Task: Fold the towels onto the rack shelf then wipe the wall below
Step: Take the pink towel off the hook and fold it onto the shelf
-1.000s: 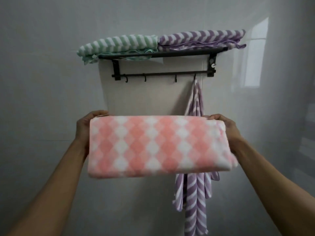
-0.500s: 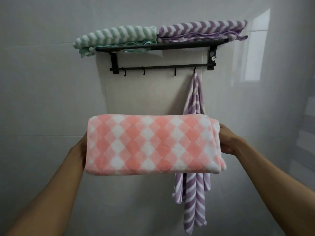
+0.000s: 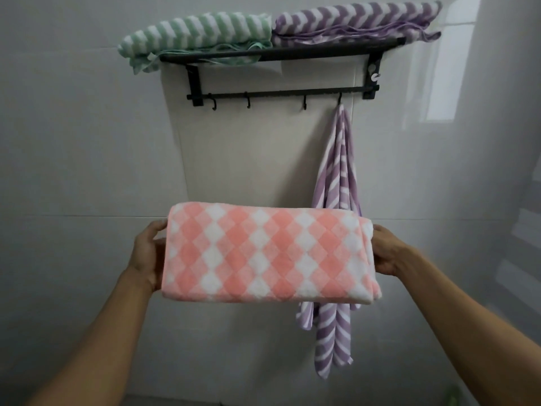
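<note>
A folded pink-and-white checked towel (image 3: 268,253) hangs in the air in front of the wall, well below the black rack shelf (image 3: 281,52). My left hand (image 3: 147,254) grips its left end and my right hand (image 3: 386,250) grips its right end. On the shelf lie a folded green-striped towel (image 3: 199,33) on the left and a folded purple-striped towel (image 3: 354,20) on the right. A second purple-striped towel (image 3: 336,200) hangs from the rightmost hook, partly hidden behind the pink towel.
Under the shelf runs a black bar with several hooks (image 3: 281,93), three of them bare. The pale tiled wall (image 3: 87,159) spreads to all sides, with a bright window reflection (image 3: 448,68) at the upper right.
Both hands have slid down from the pink towel's top corners to its ends, and the towel sits a little lower and farther from the rack. The view has tilted so the shelf appears higher.
</note>
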The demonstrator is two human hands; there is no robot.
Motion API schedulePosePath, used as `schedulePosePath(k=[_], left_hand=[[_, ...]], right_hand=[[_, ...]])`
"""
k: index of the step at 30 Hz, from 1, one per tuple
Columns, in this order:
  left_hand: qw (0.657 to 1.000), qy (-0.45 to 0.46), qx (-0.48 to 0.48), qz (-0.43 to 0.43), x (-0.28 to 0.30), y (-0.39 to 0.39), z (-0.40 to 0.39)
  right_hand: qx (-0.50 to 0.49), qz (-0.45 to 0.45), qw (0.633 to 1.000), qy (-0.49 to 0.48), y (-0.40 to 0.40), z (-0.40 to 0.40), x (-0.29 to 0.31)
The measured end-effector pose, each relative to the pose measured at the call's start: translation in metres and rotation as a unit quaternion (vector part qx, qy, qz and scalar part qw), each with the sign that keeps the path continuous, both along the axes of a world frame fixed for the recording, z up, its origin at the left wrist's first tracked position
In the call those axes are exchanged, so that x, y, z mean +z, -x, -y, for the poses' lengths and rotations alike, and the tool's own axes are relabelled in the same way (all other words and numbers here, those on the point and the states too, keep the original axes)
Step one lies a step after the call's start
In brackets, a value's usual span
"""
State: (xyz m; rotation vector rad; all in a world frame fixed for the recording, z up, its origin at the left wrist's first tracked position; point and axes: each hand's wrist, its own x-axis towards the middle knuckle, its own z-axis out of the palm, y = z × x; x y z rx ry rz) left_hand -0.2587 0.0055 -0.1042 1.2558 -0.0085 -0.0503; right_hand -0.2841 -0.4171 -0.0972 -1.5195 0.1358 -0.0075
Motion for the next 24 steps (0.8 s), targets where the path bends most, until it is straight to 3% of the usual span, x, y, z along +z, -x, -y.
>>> schedulePosePath(k=[2, 3, 6, 11, 15, 18, 20, 24], left_hand=[[0.997, 0.018, -0.078, -0.023, -0.011, 0.009, 0.005], [0.993, -0.015, -0.117, -0.028, -0.020, 0.010, 0.007], [0.990, -0.092, -0.081, -0.068, -0.036, 0.005, 0.020], [0.996, -0.076, -0.024, -0.045, -0.019, -0.010, 0.035], [0.995, -0.097, -0.020, 0.007, 0.000, -0.017, 0.041], [0.993, -0.110, 0.008, 0.030, 0.005, -0.021, 0.040], [0.992, -0.117, 0.013, 0.035, 0.009, -0.023, 0.036], [0.986, -0.160, -0.036, 0.014, 0.021, -0.010, 0.023]], right_hand=[[-0.020, -0.018, 1.000, 0.010, -0.001, 0.005, -0.006], [-0.026, -0.030, 0.999, 0.016, -0.002, 0.009, -0.011], [-0.012, -0.074, 0.997, 0.001, -0.001, 0.018, -0.022], [0.015, -0.123, 0.987, -0.104, 0.007, 0.020, -0.028], [0.018, -0.101, 0.975, -0.195, 0.012, 0.020, -0.032], [0.084, -0.070, 0.956, -0.271, 0.021, 0.016, -0.032], [0.140, -0.051, 0.957, -0.248, 0.025, 0.010, -0.028], [0.146, -0.043, 0.985, -0.077, 0.023, -0.008, -0.012]])
